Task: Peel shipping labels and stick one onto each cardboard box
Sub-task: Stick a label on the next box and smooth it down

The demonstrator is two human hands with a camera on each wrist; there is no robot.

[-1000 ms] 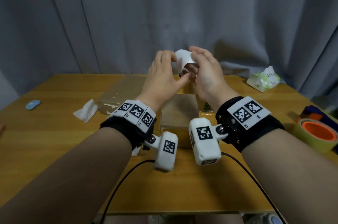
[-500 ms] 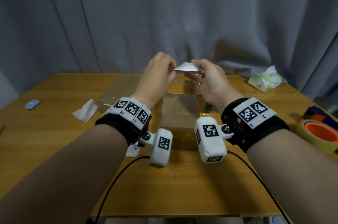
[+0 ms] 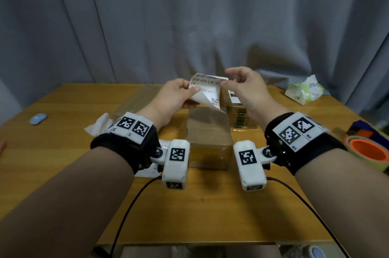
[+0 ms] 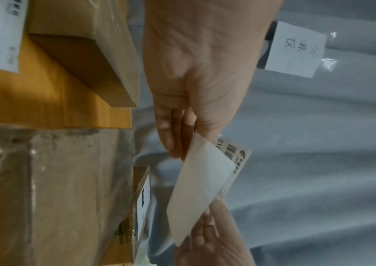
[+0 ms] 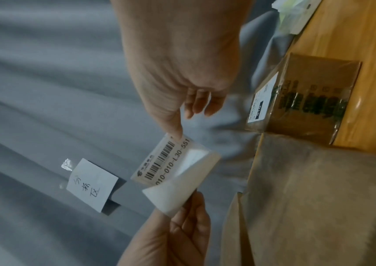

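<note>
Both hands hold a white shipping label (image 3: 207, 84) in the air above a plain cardboard box (image 3: 207, 131) at the table's middle. My right hand (image 3: 223, 83) pinches the printed label (image 5: 166, 162) at its right edge. My left hand (image 3: 194, 89) pinches the blank backing sheet (image 4: 203, 187), which curls down and away from the label. One part of the two sheets is still joined. A smaller box (image 3: 239, 110) behind on the right carries a label on its top. A flat box (image 3: 134, 102) lies at the back left.
A tape roll (image 3: 367, 153) with an orange core sits at the right edge, a tissue pack (image 3: 305, 91) at the back right. A white paper scrap (image 3: 97, 125) and a blue disc (image 3: 37, 118) lie on the left. More labels (image 3: 150, 170) lie under my left wrist.
Both hands have come down and toward me over the middle box. The label now faces up with its print showing, and the backing is peeled further from it.
</note>
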